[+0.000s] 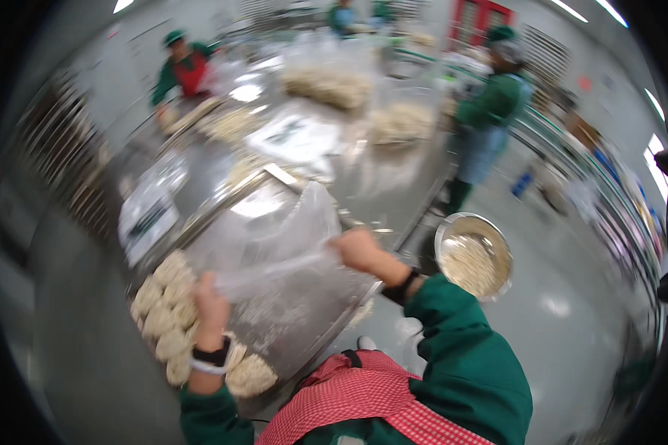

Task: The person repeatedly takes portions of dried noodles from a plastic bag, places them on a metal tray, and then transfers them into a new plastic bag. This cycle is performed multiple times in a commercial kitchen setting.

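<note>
A translucent plastic bag (273, 239) is stretched between my two hands above the steel table. Its left edge is gripped by my left hand (210, 300), and its right edge by my right hand (359, 250). The bag looks empty; motion blurs it and my fingers. Bundles of pale noodles or dough strands (167, 311) lie in a group at the table's left end, beside my left hand. One more bundle (250, 375) rests at the near edge. Flour dusts the steel surface (306, 311) below the bag.
Stacked printed bags (147, 222) lie at the left, others (295, 133) farther back. Filled bags (328, 86) stand beyond. A metal bowl of pale strands (473, 261) is right of the table. Co-workers stand at the back left (186, 69) and right (492, 105).
</note>
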The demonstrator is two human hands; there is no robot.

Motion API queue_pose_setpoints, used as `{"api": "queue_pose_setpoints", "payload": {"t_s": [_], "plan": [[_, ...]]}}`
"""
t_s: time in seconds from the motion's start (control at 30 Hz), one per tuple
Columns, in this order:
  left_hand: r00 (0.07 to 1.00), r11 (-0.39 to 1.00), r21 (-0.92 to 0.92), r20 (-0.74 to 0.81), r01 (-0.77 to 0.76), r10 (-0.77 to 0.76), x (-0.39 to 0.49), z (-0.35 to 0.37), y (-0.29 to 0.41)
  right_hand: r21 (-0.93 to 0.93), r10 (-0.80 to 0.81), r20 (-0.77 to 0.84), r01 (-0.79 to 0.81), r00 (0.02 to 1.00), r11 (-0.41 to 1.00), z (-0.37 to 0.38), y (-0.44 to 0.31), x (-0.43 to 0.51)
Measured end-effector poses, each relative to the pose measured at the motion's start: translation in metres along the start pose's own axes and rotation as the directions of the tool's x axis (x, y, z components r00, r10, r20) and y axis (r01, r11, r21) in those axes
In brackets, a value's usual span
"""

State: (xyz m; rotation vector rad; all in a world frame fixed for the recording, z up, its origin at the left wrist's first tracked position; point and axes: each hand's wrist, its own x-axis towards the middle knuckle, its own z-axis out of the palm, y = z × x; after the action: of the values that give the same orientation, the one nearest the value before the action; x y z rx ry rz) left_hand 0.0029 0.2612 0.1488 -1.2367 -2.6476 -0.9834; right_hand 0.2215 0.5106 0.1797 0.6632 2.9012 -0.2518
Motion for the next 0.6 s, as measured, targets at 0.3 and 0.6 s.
{"api": "queue_pose_setpoints", "payload": {"t_s": [0.3, 0.6], "plan": [[0.838, 0.217, -0.887, 0.268, 0.407, -0.476, -0.031, 0.012, 0.085, 0.290, -0.368, -0.413, 0.503, 0.833, 0.814, 0.027, -0.075, 0.018], [0.966, 0.966, -0.014, 0.029, -0.258, 0.258, -0.020, 0.012, 0.160, -0.067, -0.559, 0.039, 0.560, 0.828, 0.826, 0.155, 0.039, 0.055]]}}
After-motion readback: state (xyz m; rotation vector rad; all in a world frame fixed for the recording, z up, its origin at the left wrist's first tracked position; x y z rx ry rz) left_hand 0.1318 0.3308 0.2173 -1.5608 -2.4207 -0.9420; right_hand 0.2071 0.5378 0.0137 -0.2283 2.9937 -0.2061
